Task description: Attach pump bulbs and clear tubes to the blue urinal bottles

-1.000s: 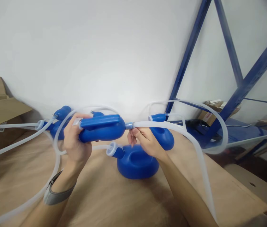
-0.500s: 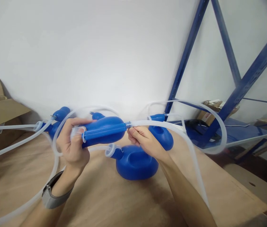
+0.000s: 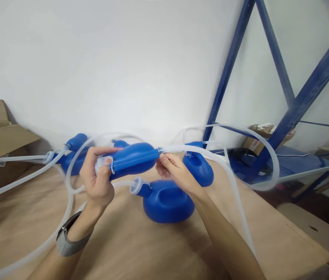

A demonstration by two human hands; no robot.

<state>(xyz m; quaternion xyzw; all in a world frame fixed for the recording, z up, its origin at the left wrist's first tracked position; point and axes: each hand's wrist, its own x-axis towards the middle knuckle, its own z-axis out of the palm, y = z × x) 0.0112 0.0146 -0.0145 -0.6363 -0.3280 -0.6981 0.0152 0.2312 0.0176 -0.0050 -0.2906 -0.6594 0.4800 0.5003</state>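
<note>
My left hand (image 3: 98, 177) is closed around the neck end of a blue urinal bottle (image 3: 141, 149), held on its side above the table, with the thumb by its translucent cap. A whitish hose (image 3: 199, 148) joins the bottle's right end, where a small shiny clamp (image 3: 160, 150) sits. Just below that joint, my right hand (image 3: 173, 169) pinches the hose end with thumb and forefinger; the exact contact is partly hidden. Beneath my hands a second blue bottle (image 3: 168, 210) stands on the brown table, its open mouth facing left.
More blue bottles with hoses lie behind, one at right (image 3: 201, 171) and several at left. Long hose loops cross the table (image 3: 141, 252). An open cardboard box (image 3: 7, 144) stands at far left. A blue metal rack (image 3: 230, 62) rises at right against the white wall.
My left hand and the held bottle have shifted slightly right, toward the hose. Less of the clear joint shows between bottle and hose. My right hand stays nearly in place.
</note>
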